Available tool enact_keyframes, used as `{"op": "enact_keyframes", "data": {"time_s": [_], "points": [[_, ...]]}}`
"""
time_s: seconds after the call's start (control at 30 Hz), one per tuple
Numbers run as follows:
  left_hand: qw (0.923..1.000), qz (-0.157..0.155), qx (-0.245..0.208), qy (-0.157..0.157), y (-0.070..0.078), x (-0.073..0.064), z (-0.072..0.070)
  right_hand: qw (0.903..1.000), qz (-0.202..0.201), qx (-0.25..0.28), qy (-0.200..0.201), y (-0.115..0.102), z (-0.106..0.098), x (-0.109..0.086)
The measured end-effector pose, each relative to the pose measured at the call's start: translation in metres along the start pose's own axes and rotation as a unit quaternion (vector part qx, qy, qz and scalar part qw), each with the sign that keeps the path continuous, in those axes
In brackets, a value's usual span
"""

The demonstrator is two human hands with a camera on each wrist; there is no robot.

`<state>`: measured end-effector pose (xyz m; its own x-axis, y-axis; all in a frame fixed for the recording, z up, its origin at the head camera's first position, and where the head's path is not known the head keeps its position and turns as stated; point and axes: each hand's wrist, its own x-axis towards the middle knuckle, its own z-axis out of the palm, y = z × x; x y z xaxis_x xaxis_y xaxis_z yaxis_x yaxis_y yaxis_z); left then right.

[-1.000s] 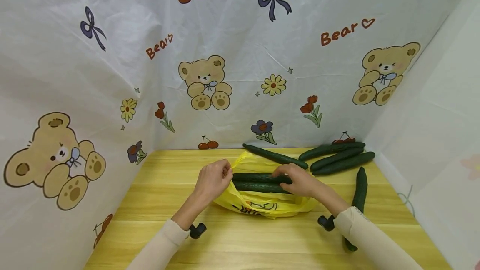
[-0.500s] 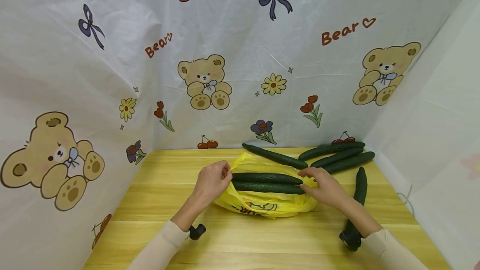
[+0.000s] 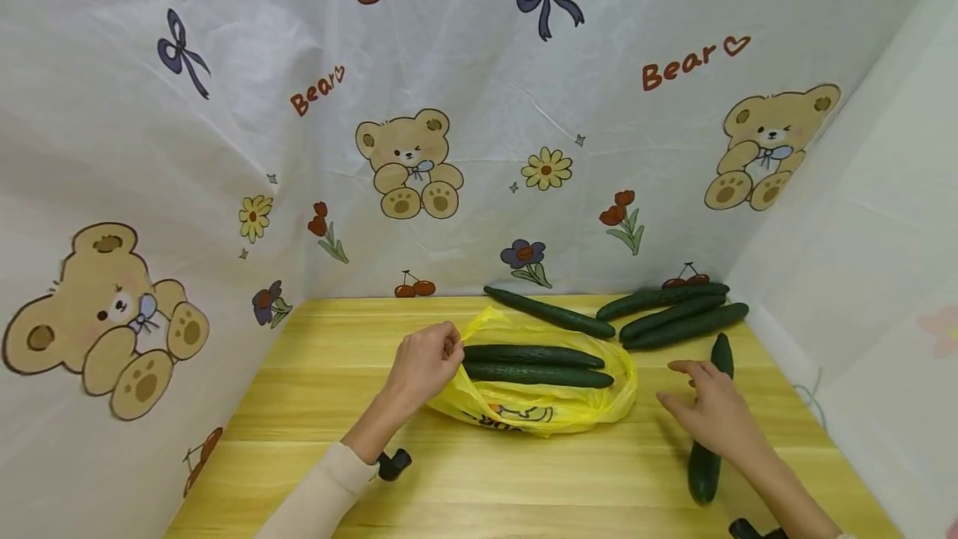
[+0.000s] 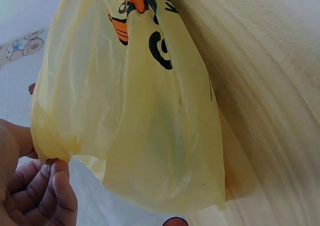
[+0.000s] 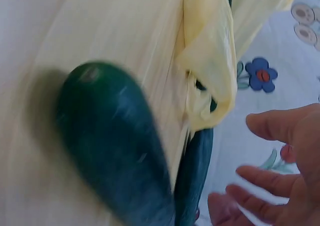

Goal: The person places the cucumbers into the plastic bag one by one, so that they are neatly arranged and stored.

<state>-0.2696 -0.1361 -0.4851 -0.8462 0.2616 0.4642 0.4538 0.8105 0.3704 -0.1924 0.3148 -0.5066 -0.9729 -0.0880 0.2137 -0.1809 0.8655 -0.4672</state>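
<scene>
Two cucumbers [image 3: 535, 375] lie side by side in the open mouth of a yellow plastic bag [image 3: 524, 418]. My left hand [image 3: 427, 360] pinches the bag's left edge between thumb and fingers; the left wrist view shows the bag [image 4: 150, 111] hanging from that pinch. At the right, my right hand [image 3: 714, 410] hovers over a single cucumber [image 3: 703, 472], fingers spread and holding nothing. The right wrist view shows this cucumber's blunt end [image 5: 110, 131] close to the camera, apart from the fingers [image 5: 265, 181]. Part of the cucumber is hidden under the hand in the head view.
Behind the bag lies one cucumber [image 3: 550, 311] on the wooden table [image 3: 524, 489]. Several more cucumbers [image 3: 684, 324] lie together at the back right. A patterned white cloth [image 3: 479, 256] hangs along the table's back edge. Black camera mounts [image 3: 394, 464] sit at the wrists.
My right hand has left the cucumbers in the bag and moved right, over the single cucumber. The front bagged cucumber's right end is now uncovered. My left hand keeps its pinch on the bag.
</scene>
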Motion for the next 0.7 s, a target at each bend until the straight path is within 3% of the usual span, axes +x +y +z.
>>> {"op": "enact_keyframes", "data": {"time_s": [0.33, 0.7], "points": [[1.0, 0.002, 0.0, 0.003, -0.001, -0.003, 0.001, 0.9926, 0.092, -0.054, -0.059, 0.038, -0.002, -0.015], [1.0, 0.001, -0.008, -0.002, -0.001, -0.003, 0.001, 0.9727, 0.166, -0.029, -0.159, 0.057, 0.001, -0.018]]}}
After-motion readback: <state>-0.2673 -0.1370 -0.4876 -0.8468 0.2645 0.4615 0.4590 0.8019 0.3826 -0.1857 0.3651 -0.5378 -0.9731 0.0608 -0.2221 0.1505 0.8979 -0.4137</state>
